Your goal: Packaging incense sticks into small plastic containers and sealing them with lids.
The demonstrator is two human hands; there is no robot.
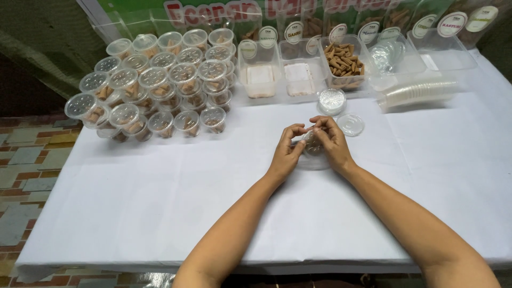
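Right, both hands meet mid-table — my left hand (286,150) and right hand (332,141) cup a small clear cup (312,151) between them, fingertips pinching a cone (311,127) over it. A loose lid (351,125) lies at one o'clock, a lidded cup (332,101) at twelve — stacked filled cups (160,85) off at ten o'clock.

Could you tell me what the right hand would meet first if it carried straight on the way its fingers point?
Probably the left hand: the right hand points left, fingertips nearly touching it above a small clear cup.
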